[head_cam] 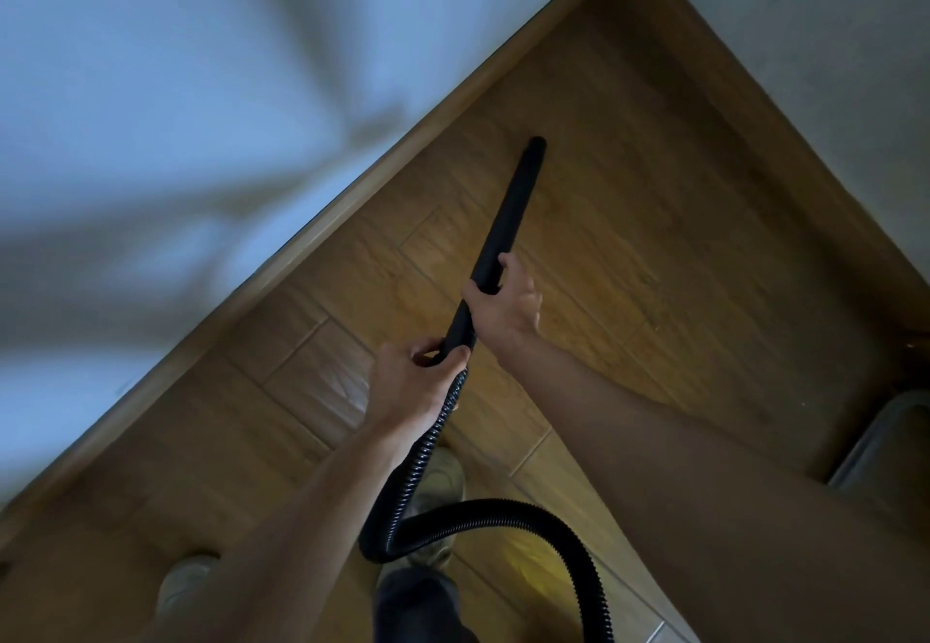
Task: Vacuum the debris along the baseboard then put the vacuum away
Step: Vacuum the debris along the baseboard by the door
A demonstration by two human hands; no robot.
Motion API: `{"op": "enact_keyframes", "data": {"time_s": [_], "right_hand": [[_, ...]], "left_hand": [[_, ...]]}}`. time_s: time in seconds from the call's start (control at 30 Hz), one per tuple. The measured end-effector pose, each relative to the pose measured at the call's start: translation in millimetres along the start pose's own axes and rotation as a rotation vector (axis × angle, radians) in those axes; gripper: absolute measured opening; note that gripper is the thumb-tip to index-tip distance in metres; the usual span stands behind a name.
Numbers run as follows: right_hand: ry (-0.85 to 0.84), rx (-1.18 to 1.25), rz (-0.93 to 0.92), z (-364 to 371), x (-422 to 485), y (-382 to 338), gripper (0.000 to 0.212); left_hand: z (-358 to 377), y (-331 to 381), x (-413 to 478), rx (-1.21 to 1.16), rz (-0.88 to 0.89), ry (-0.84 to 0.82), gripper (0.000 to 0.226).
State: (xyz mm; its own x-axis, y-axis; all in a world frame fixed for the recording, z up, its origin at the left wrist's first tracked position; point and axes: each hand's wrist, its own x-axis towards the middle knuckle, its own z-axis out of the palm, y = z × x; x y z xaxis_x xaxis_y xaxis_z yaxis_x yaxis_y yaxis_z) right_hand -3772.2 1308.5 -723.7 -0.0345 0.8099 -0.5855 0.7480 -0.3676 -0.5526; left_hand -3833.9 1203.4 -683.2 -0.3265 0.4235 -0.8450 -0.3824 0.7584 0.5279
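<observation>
Hands on the wand, both of them. Right hand [506,308] clamped round the black wand [508,225] partway down its length, fingers wrapped tight, thumb lying along the tube. Left hand [412,381] lower down, closed on the collar where wand meets ribbed hose [483,524], fingertips pinching the black cuff. No slack in either grip: both pressed shut on the tool.

Wand angled forward and up the frame, nozzle tip [536,143] out over the wooden floor [654,220], near the baseboard [312,235] but not against it; whether touching the boards, cannot tell. Baseboard running diagonally, wood-toned, under a pale blue-white wall [176,89] streaked with soft shadows. Second wall [830,38] meeting it at the corner, top of frame.

Hose dropping from the left hand, looping down between the feet, curling back right and off the bottom edge. Light shoe [443,479] just beyond the loop, another shoe [183,579] far left, half hidden by the forearm. Grey container [885,436] at the right edge, cut off. Everything slightly blurred.
</observation>
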Motion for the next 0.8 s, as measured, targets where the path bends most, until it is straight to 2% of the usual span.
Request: {"op": "enact_keyframes", "data": {"time_s": [0.27,0.4,0.7,0.8], "right_hand": [[-0.177,0.010,-0.115,38,-27,-27,0.045],[-0.189,-0.012,-0.104,40,-36,-21,0.048],[-0.084,0.050,0.012,29,-70,10,0.043],[-0.057,0.045,0.042,30,-83,21,0.034]], "left_hand": [[-40,-10,-21,-0.099,-0.026,0.192,0.024],[-41,-19,-30,-0.116,-0.053,0.164,0.010],[-40,-41,-51,-0.010,-0.008,0.067,0.017],[-46,-51,-60,0.040,0.014,0.022,0.020]]}}
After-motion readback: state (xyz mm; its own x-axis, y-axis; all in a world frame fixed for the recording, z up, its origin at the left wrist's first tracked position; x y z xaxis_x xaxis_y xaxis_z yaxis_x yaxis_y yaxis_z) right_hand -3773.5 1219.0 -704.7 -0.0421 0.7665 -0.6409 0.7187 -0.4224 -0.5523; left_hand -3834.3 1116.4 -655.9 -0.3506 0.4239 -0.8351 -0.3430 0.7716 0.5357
